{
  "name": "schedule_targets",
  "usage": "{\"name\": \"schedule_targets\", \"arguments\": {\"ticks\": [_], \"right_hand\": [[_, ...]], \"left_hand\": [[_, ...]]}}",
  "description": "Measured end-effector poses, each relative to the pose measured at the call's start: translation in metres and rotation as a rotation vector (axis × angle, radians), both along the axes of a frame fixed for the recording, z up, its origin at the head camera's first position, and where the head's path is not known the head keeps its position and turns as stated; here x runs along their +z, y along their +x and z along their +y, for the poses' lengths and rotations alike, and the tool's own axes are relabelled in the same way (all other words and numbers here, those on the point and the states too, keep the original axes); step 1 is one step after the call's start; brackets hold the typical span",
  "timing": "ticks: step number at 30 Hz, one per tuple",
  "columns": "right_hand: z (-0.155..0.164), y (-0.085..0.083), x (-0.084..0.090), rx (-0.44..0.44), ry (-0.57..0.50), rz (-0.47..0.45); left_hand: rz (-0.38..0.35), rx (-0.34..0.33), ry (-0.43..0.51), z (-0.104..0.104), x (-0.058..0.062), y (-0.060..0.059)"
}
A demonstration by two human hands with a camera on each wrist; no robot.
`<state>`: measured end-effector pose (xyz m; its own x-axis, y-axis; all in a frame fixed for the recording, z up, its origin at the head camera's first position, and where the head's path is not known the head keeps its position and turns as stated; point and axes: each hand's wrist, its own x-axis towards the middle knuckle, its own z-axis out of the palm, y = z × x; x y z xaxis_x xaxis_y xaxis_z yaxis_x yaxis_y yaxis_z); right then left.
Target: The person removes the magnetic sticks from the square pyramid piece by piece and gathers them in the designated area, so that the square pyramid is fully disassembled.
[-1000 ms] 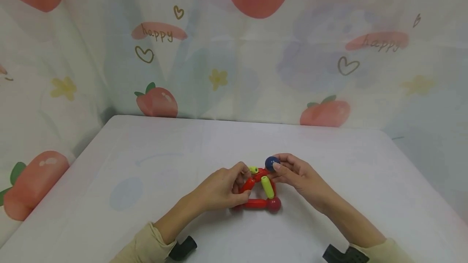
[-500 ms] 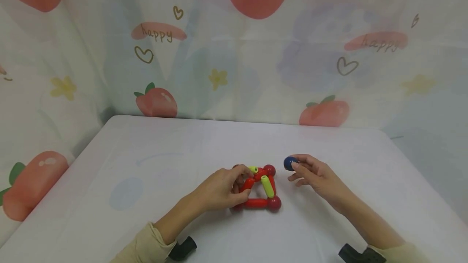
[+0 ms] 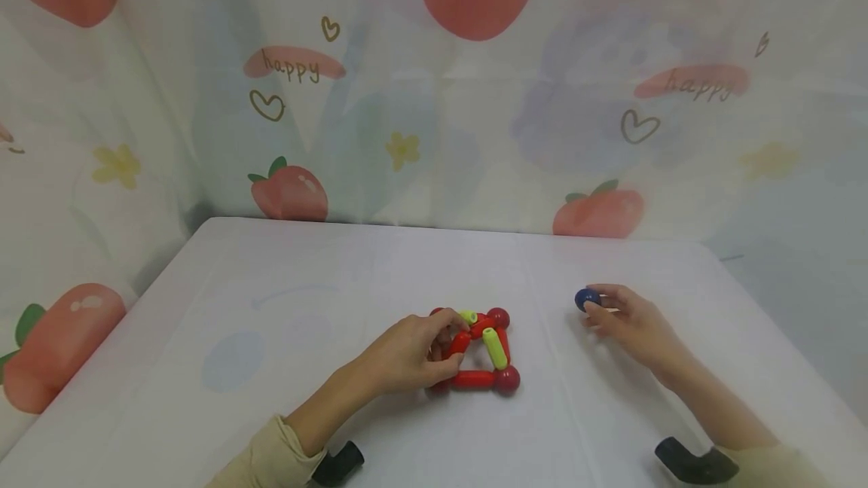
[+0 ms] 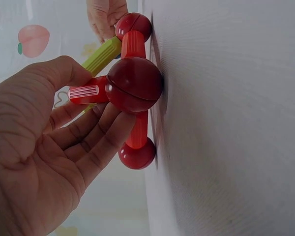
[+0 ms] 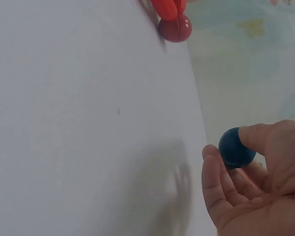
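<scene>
The toy frame of rods and balls lies on the white table, near the front edge and a little right of the middle. It is a small square shape. A red rod makes the near side, and it ends at 3 o'clock in a dark red ball. From this ball a yellow-green rod goes toward 12 o'clock, with a red rod beside it, up to a second dark red ball. More short red pieces and one yellow-green end close the far side. In the left wrist view the balls look glossy and have a seam around the middle, and the rods are ribbed at the ends.

The left hand is at 9 o'clock of the frame. Its fingers are curled around the left side, with the thumb on top and the other fingers under one ball, so it grips the frame.

The right hand is well apart from the frame, toward 3 o'clock and a little farther back. It pinches a dark blue ball between the thumb and the fingertips, and the other fingers are loosely bent. In the right wrist view the blue ball is held above the table.

Behind the table, at 12 o'clock, hangs a pale curtain printed with peaches, hearts and the word "happy".
</scene>
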<state>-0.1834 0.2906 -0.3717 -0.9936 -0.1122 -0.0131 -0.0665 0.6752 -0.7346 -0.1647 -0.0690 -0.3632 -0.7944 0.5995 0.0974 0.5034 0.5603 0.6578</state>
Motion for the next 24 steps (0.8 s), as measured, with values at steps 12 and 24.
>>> {"name": "schedule_targets", "arguments": {"ticks": [12, 24], "right_hand": [[0.031, -0.014, -0.010, -0.089, 0.134, 0.031], [0.064, -0.024, -0.019, -0.128, 0.165, 0.019]], "left_hand": [[-0.004, 0.001, -0.010, 0.001, 0.000, -0.001], [-0.013, 0.010, -0.011, 0.000, 0.001, 0.000]]}}
